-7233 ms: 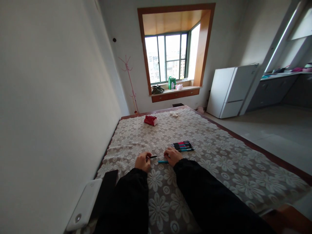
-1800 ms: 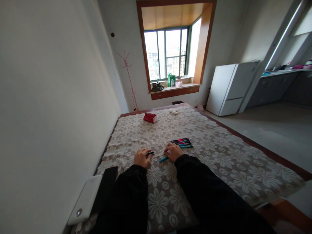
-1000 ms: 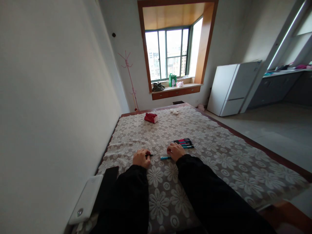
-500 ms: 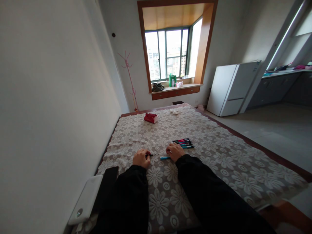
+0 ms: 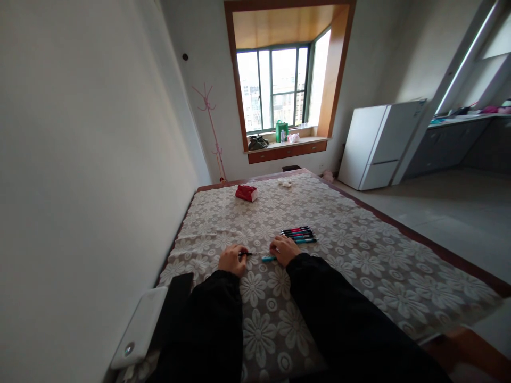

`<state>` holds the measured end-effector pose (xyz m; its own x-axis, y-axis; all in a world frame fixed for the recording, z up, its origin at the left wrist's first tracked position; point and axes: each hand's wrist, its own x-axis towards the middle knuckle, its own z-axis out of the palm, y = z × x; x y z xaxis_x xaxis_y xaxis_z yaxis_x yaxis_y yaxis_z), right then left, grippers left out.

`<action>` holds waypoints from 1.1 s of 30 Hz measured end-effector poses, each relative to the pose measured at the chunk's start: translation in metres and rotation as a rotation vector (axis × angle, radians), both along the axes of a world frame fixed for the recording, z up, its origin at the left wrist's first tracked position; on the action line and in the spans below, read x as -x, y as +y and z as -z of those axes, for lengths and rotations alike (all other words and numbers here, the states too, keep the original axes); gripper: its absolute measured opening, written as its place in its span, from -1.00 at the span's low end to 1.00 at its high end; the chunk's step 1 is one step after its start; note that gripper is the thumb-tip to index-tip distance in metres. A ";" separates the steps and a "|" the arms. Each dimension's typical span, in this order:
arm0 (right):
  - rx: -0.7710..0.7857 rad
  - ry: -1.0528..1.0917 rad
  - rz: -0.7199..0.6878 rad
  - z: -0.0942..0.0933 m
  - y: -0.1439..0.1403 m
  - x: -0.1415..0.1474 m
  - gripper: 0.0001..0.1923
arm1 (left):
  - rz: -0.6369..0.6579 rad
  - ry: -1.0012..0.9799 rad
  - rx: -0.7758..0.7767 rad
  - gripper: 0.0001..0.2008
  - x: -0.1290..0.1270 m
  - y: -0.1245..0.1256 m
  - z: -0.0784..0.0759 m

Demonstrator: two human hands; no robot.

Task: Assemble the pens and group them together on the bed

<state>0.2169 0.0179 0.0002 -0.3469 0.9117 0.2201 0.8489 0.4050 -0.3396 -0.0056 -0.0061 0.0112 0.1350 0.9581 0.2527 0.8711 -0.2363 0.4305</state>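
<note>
Over the flowered cloth, my left hand (image 5: 232, 259) is closed in a pinch on a small black pen part (image 5: 246, 254). From its tip a thin pale rod, which looks like a pen refill (image 5: 259, 253), runs across to my right hand (image 5: 284, 250). The fingers of that hand are pinched at the refill's other end. Just below them a blue pen barrel (image 5: 269, 259) lies on the cloth, partly hidden by the hand. Several pens (image 5: 297, 232) in black, red and blue lie side by side beyond my right hand.
A red tissue pack (image 5: 246, 193) and a small white item (image 5: 285, 184) lie farther back on the tablecloth (image 5: 259, 330). At the left, a white device (image 5: 139, 327) and a flat black object (image 5: 175, 298) sit by the wall. A fridge (image 5: 379, 143) stands at the right.
My right hand has shifted very slightly left, towards my left hand. The left hand keeps its pinch, and the pens stay in place.
</note>
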 end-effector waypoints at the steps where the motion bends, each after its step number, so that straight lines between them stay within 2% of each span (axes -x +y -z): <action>1: 0.001 0.003 0.002 0.000 0.000 0.000 -0.96 | 0.007 -0.003 -0.002 -0.84 0.000 0.000 0.001; 9: -0.010 0.055 0.003 0.003 0.001 0.000 -0.92 | 0.037 -0.051 -0.028 -0.83 0.003 0.003 0.007; 18: -0.026 0.173 0.014 0.010 0.005 0.000 -0.90 | 0.084 -0.113 -0.105 -0.82 0.002 0.004 0.005; 26: 0.016 0.370 0.003 0.010 0.006 0.002 -0.88 | 0.131 -0.167 -0.219 -0.82 0.004 0.007 0.010; 33: 0.045 0.502 0.023 0.013 0.007 0.002 -0.87 | 0.103 -0.198 -0.211 -0.81 0.006 0.009 0.013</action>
<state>0.2148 0.0254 -0.0132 -0.1877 0.9302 0.3154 0.5847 0.3639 -0.7251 -0.0119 0.0025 -0.0015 0.1566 0.8655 0.4759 0.7423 -0.4210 0.5214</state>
